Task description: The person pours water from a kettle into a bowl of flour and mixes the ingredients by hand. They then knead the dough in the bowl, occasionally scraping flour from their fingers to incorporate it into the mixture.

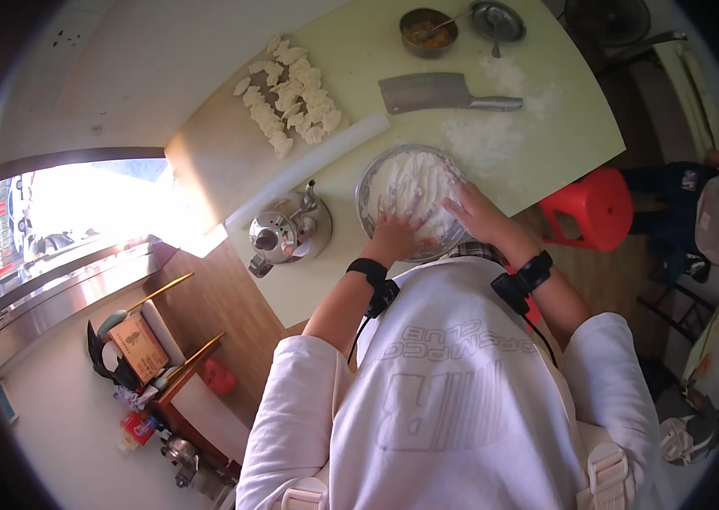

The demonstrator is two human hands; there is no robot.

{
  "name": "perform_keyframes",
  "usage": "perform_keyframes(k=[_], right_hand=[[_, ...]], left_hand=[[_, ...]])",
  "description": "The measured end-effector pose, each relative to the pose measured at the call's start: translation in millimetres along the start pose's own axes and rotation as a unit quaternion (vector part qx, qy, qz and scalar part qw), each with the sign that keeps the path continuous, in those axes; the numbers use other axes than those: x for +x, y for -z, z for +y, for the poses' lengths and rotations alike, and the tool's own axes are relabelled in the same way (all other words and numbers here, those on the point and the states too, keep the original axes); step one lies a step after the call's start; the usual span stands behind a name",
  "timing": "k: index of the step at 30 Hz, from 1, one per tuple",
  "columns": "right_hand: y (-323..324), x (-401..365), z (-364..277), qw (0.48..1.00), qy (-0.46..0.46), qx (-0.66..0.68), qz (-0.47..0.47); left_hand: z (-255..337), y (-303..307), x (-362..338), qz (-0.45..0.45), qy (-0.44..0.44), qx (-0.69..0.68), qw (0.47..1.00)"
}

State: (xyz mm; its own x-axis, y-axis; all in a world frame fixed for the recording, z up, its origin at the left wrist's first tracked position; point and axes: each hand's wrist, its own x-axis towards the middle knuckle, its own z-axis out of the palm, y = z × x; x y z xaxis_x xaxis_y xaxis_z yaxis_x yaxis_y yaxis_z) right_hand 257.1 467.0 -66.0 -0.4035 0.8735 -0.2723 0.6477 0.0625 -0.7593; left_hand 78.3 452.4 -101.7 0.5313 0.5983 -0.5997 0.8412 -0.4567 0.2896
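Both of my hands are at a round metal bowl at the table's near side. White flour fills much of it. My left hand reaches over the near-left part of the bowl, its spread fingers on the flour and dusted white. At the right side, my right hand has its fingers stretched over the rim and onto the flour, also dusted. Neither hand grips anything that I can see. To the left of the bowl stands a shiny metal kettle.
Several pieces of pale folded dough lie at the far left. A cleaver rests beyond the bowl, near loose flour. Further back are a metal bowl of filling and a metal dish. A red stool and a person are at right.
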Motion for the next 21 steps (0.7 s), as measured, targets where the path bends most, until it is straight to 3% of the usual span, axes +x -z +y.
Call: perform_keyframes(k=[2,10,12,15,17,19,21], right_hand=[[-0.4,-0.4,-1.2,1.000,-0.001,0.002,0.005],[-13.2,16.5,6.3,0.995,-0.008,-0.070,-0.071],[-19.3,20.6,9.8,0.987,0.105,-0.122,0.015],[-20.0,32.5,13.3,0.975,0.133,-0.173,-0.048],[-22.4,37.6,12.9,0.970,0.135,-0.196,-0.040],[-25.5,41.2,13.0,0.965,0.136,-0.220,-0.033],[-30.9,45.8,12.1,0.960,0.079,-0.254,-0.083]], left_hand=[[0.6,3.7,1.0,-0.040,0.009,0.021,0.999],[-7.9,6.6,-16.6,-0.008,-0.061,-0.032,0.998],[-9.7,18.2,-31.9,-0.019,-0.084,-0.049,0.995],[-22.6,20.1,-44.6,0.001,-0.079,-0.067,0.995],[-35.3,9.9,-43.7,0.104,-0.085,-0.120,0.984],[-40.5,9.6,-45.2,0.110,-0.070,-0.140,0.982],[-42.9,7.0,-45.7,0.116,-0.054,-0.160,0.979]])
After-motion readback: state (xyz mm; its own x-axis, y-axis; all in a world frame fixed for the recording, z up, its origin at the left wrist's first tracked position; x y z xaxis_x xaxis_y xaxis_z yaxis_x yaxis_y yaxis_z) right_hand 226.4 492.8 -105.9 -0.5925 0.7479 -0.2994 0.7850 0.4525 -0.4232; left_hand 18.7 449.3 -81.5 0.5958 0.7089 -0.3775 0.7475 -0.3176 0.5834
